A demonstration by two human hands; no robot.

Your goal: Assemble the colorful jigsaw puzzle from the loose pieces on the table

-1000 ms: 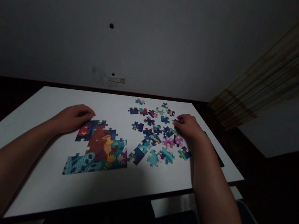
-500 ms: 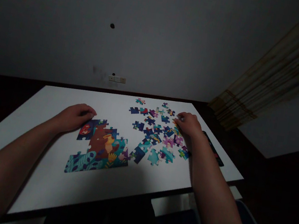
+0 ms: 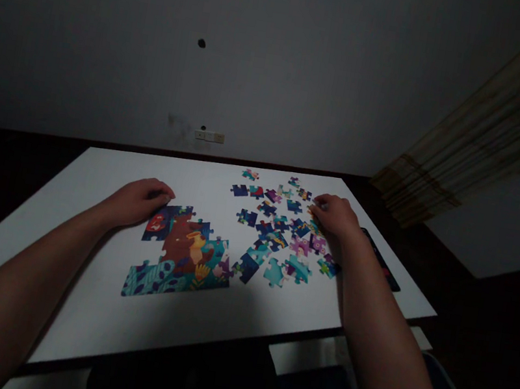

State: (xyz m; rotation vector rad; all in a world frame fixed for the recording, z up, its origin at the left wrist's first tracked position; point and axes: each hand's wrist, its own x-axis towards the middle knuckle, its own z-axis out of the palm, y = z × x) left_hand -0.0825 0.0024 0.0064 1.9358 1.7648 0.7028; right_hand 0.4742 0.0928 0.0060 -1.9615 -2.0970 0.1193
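A partly joined jigsaw puzzle (image 3: pixel 187 249) with a brown bear, leaves and a red figure lies on the white table. My left hand (image 3: pixel 143 201) rests at its upper left corner, fingers curled together and thumb beside the edge; I see nothing in it. At the far right of the loose pieces, my right hand (image 3: pixel 336 214) is pinched at a small yellowish puzzle piece (image 3: pixel 311 209), mostly hidden by the fingers. Several loose puzzle pieces (image 3: pixel 277 240) in blue, teal and purple are spread between the puzzle and my right hand, some overlapping.
The white table (image 3: pixel 200 323) ends at a dark front edge. A black flat device (image 3: pixel 384 267) lies beyond my right forearm. Behind the table stands a grey wall with a socket strip (image 3: pixel 209 136). A curtain (image 3: pixel 442 164) hangs at the right.
The whole view has shifted slightly, so everything appears a little further right. Both hands keep nearly the same places beside the puzzle and the loose pieces.
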